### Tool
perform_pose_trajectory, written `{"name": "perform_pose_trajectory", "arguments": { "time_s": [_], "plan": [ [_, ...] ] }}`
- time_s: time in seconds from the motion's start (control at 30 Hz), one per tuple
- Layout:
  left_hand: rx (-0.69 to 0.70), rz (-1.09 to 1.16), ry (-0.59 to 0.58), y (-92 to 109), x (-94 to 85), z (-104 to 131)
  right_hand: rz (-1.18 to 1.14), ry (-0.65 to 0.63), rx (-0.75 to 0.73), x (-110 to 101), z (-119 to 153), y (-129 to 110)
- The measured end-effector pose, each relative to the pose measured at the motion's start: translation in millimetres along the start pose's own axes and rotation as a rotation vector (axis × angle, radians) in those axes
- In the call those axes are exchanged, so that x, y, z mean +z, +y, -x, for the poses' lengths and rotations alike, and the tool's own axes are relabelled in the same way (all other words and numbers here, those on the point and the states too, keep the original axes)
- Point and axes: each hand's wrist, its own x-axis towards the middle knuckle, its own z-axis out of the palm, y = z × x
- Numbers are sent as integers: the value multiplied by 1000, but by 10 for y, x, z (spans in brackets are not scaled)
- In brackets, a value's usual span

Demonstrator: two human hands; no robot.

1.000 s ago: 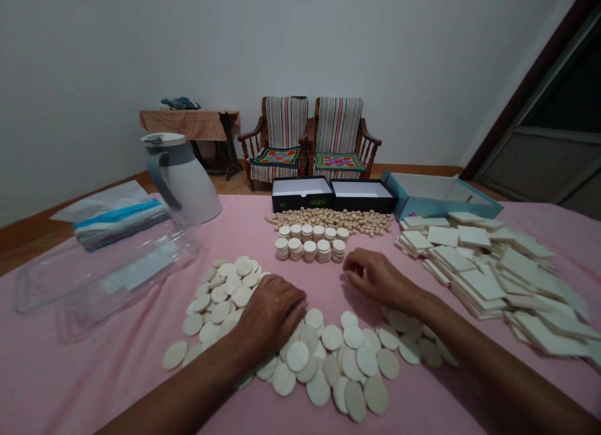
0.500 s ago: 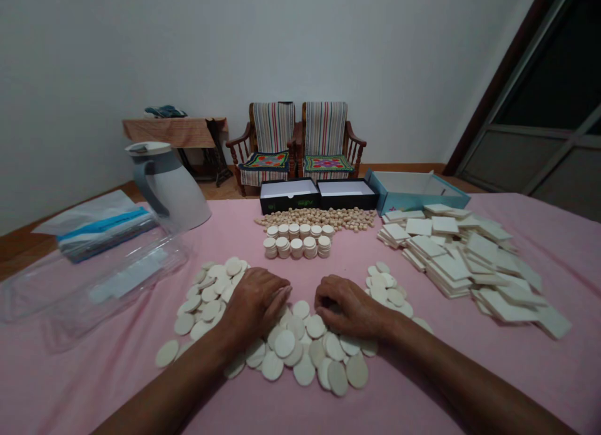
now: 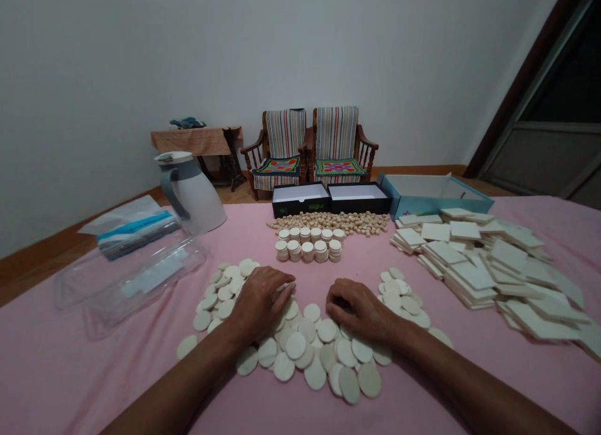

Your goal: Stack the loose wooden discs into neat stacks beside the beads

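Observation:
Loose, pale round wooden discs [image 3: 315,373] lie in a heap in front of me and spread out to both sides. My left hand [image 3: 263,302] rests palm down over the left part of the heap, fingers stretched forward and thumb a little apart. My right hand [image 3: 359,308] lies on the right part with its fingers curled under; whatever is beneath them is hidden. Beyond both hands, short stacks of small round discs [image 3: 307,251] stand in two rows. Behind these is a band of small wooden pieces [image 3: 335,221].
Square pale tiles [image 3: 474,269] are piled on the right. Two black box trays [image 3: 300,204] and a blue box [image 3: 439,200] stand at the back. To the left are a white jug [image 3: 200,200], a blue-edged packet [image 3: 136,231] and clear plastic trays [image 3: 150,278] on the pink cloth [image 3: 263,404].
The view has turned slightly left, so everything appears further right. My hands are a little farther apart; the discs and stacks look the same.

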Motion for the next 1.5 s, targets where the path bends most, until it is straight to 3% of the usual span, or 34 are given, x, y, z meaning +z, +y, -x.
{"name": "perform_pose_trajectory", "arguments": {
  "time_s": [0.2,0.37,0.47,0.53,0.77,1.27,1.37,1.5],
  "plan": [
    [-31,-13,-106,-74,-119,-50,4,-3,11,-8,3,-17],
    [-100,-75,-205,-516,-267,-204,3,-5,16,-10,11,-22],
    [-183,-112,-264,-791,-263,-253,-4,-8,14,-7,16,-17],
    [-195,-107,-283,-872,-237,-246,-6,-10,16,-9,16,-21],
    [-110,-96,-300,-682,-214,-195,-10,-19,6,-21,11,-28],
    [-102,378,-374,-200,-150,-127,-19,-45,19,-16,18,4],
    [-119,395,-312,-212,-106,-171,-17,-40,27,-6,16,11],
    [-71,232,-203,-367,18,-256,-15,-39,15,-10,11,7]
  ]
}}
